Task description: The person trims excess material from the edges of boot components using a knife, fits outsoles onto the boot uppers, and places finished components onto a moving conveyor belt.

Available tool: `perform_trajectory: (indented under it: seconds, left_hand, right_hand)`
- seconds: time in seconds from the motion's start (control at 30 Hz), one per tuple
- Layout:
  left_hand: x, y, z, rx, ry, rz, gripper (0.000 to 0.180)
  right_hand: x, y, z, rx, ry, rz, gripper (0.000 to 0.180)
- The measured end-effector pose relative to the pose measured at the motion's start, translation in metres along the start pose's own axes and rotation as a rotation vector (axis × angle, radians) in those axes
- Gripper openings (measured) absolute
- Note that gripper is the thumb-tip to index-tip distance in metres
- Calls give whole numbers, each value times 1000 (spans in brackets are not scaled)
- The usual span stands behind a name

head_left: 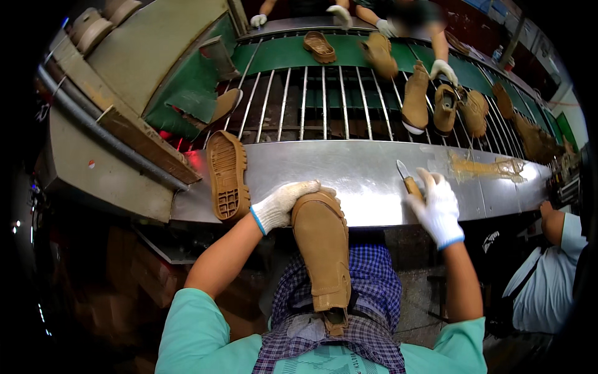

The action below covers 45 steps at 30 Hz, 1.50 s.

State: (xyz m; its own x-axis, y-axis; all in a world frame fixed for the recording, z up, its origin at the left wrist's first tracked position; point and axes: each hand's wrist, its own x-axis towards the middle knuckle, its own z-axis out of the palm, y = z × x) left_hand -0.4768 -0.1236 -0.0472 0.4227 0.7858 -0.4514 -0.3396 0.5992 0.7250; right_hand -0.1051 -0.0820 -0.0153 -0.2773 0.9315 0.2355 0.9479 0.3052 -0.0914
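Observation:
My left hand (288, 204), in a white knit glove with a blue cuff, is closed around the toe end of a tan boot (321, 255). The boot points away from me, its shaft resting against my apron. On the metal ledge lies a small knife (411, 186) with a pointed blade and a wooden handle. My right hand (439, 209), gloved the same way, is at the handle's end, fingers stretched out and thumb apart; whether it touches the handle is unclear. Left of my left hand, a tan lugged sole (227, 174) lies on the ledge.
Beyond the metal ledge (349, 156) runs a rack of metal rollers (324, 106) with a green belt (274, 57). Several tan boots (415, 100) and a loose sole (319, 47) stand there. Gloved co-workers' hands (443, 71) work opposite. Brown tape (486, 167) covers part of the ledge.

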Motion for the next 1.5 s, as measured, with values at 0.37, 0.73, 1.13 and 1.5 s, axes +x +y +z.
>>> perform_trajectory:
  seconds: [0.37,0.73,1.13,1.5]
  left_hand:
    - [14,0,-11,-40,-56,22,64]
    - [17,1,-21,-6,-78,3,66]
    - [22,5,-23,25,-125,15,68]
    - [25,14,-9,61,-85,-49,58]
  right_hand:
    - [8,23,49,-179,-88,96,30]
    - [-113,-86,-12,1270,-823,357,36]
    - [-79,-127,0,1770,-890,833,24]
    - [9,-137,-40,1771,-1072,807,26]
